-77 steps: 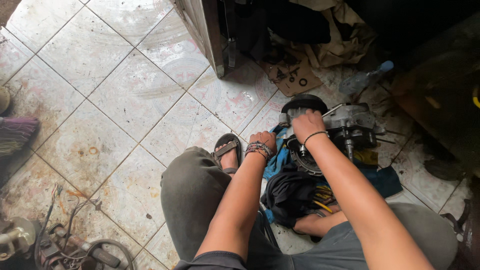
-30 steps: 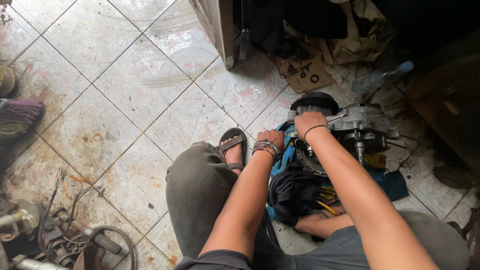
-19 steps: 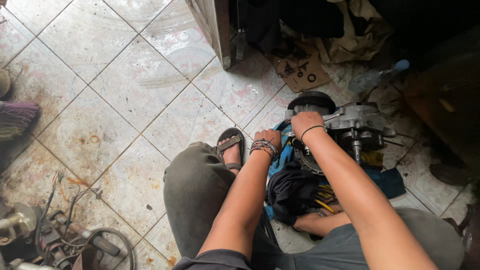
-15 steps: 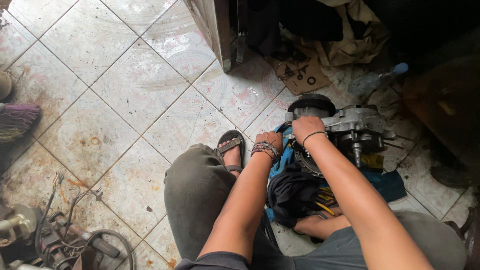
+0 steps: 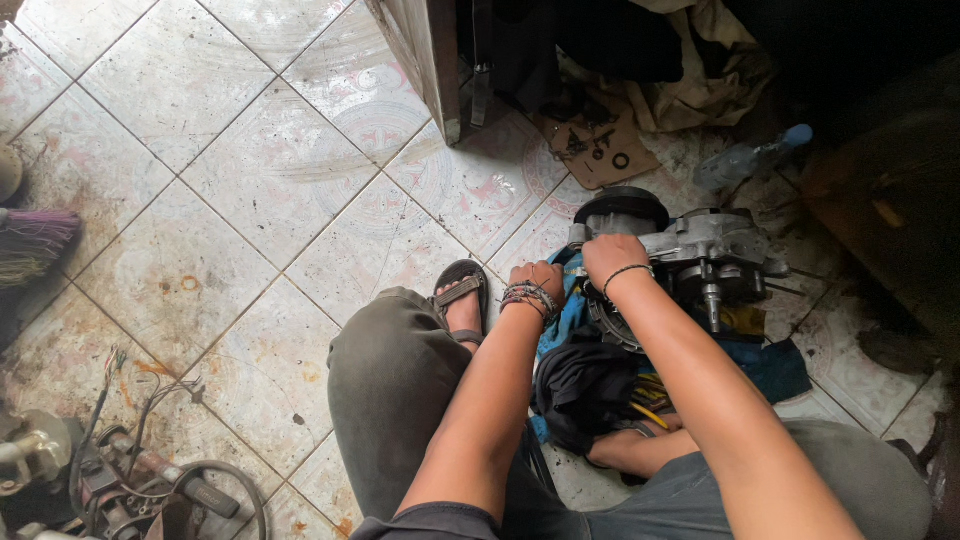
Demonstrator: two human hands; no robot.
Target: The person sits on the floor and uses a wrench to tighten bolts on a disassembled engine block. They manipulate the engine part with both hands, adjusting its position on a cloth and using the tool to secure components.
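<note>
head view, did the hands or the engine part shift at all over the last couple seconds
Barely anything changed. Both hands stayed put: the right hand keeps pressing on the grey metal engine casing, and the left hand stays at the blue cloth beside it. Nothing was picked up or released. Only the view drifted slightly. The sandalled foot and tiled floor are unchanged.

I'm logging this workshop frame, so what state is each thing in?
Metal engine casing: lying on the floor, gripped.
Left hand: closed on the casing's edge.
Right hand: pressed on the casing's top.
Plastic bottle: lying on its side.
Sandal: worn, flat on tile.
Blue cloth: spread under the casing.
</note>
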